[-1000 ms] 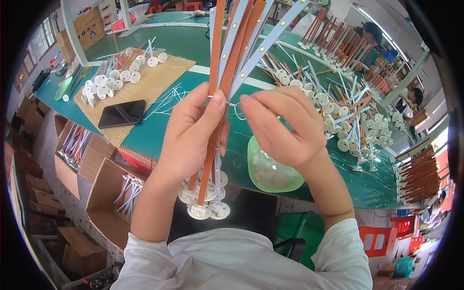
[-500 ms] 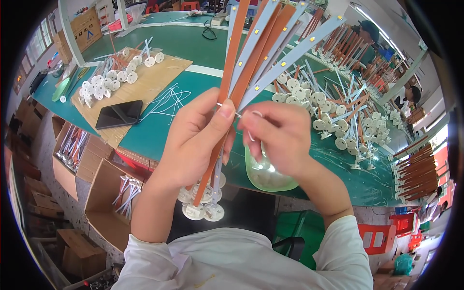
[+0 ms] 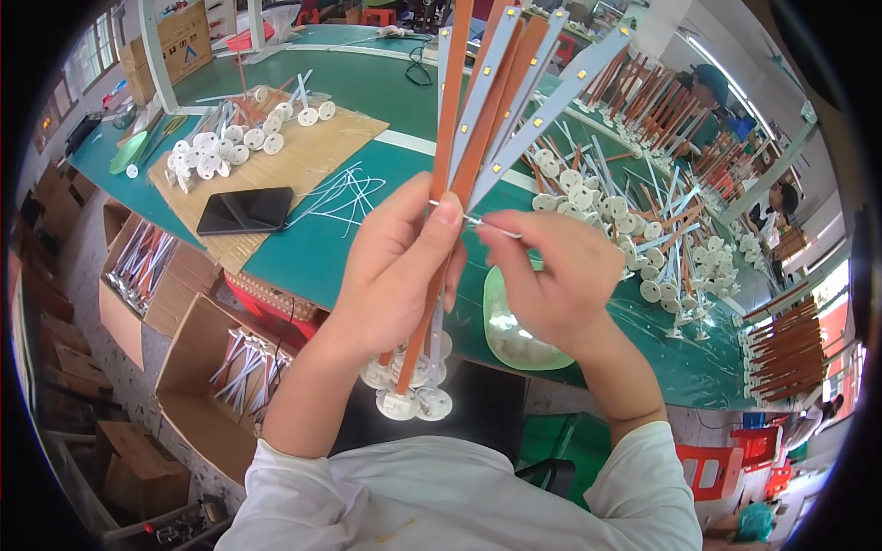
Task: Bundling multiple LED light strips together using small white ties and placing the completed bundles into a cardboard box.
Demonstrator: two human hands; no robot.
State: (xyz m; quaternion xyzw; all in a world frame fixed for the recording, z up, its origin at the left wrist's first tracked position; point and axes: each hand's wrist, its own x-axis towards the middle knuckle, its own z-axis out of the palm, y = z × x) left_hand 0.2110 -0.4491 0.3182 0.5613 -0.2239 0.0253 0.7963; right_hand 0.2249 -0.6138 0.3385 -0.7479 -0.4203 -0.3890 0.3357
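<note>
Right, centre frame: left hand [image 3: 395, 275] has its fingers wrapped tight around a bundle of strips [image 3: 501, 101], orange and white, fanning toward the top edge, white round bases [image 3: 409, 390] hanging below the fist. Right hand [image 3: 556, 280] beside it, fingertips pinched shut on a thin white wire [image 3: 491, 227] running across to the left thumb. Beneath them, a pale green dish [image 3: 514, 340] on the green table [image 3: 367, 92]. Black phone [image 3: 245, 210] lies at left on cardboard.
</note>
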